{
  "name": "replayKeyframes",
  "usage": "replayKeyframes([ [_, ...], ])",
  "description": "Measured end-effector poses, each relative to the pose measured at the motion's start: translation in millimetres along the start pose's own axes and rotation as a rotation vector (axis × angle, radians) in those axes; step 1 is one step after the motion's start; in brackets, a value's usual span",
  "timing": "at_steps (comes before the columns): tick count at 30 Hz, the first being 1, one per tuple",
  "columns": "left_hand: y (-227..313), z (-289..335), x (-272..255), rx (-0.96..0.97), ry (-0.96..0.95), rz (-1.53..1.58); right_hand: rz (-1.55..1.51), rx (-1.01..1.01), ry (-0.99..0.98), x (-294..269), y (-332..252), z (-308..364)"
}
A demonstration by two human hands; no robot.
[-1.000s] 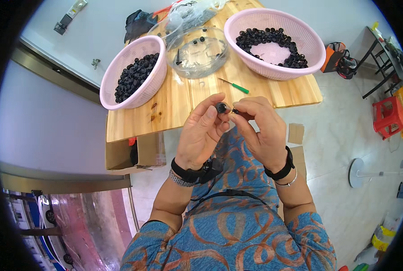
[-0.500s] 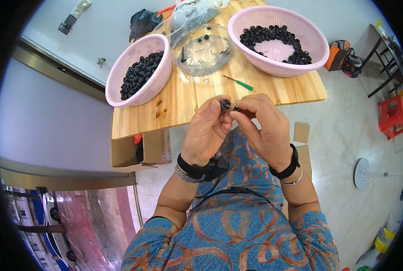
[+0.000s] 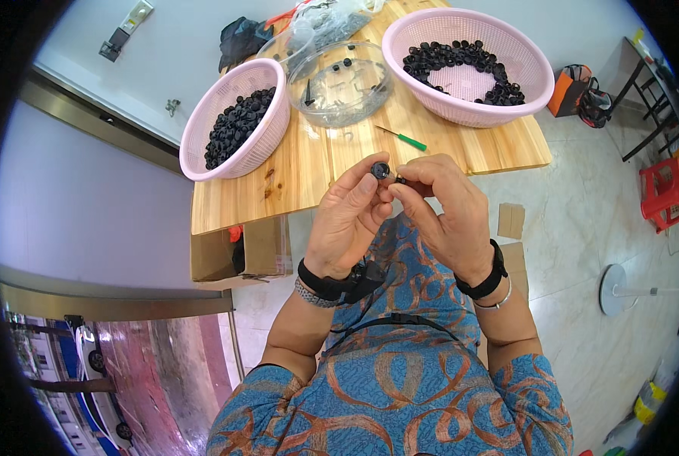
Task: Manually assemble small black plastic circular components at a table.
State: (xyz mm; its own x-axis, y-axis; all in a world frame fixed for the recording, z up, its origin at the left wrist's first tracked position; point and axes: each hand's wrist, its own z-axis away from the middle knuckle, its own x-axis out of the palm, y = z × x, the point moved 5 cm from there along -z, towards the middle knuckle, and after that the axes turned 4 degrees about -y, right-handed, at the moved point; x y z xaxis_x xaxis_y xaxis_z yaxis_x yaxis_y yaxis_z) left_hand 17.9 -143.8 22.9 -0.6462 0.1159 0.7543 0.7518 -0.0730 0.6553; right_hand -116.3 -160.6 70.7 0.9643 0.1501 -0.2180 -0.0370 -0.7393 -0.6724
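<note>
Between its thumb and fingertips my left hand point(image 3: 349, 216) pinches a round black cap-like part point(image 3: 380, 170), its hollow side facing up. Close beside it, my right hand point(image 3: 446, 209) is closed in a pinch on a smaller dark piece point(image 3: 400, 181), too small to name. The two parts are near each other just past the table's front edge. A green-handled screwdriver point(image 3: 412, 142) lies on the wooden table point(image 3: 309, 182) beyond my hands.
A pink basket point(image 3: 191, 140) of black parts stands at the left, a larger pink basket point(image 3: 541, 68) at the right. Between them is a clear round tray point(image 3: 332, 118) with small pieces. Under the table sits a cardboard box point(image 3: 267, 251). A red stool point(image 3: 663, 194) stands far right.
My left hand has tilted the black cap-like part slightly, so its hollow side shows more and it sits a little higher. Both hands keep their pinches.
</note>
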Motion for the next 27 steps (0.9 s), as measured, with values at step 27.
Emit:
replayKeyframes([
  [27, 0.6, 4.4, 2.2, 0.071, 0.014, -0.318, 0.142, -0.034, -0.055, -4.6, -1.9, 2.9],
])
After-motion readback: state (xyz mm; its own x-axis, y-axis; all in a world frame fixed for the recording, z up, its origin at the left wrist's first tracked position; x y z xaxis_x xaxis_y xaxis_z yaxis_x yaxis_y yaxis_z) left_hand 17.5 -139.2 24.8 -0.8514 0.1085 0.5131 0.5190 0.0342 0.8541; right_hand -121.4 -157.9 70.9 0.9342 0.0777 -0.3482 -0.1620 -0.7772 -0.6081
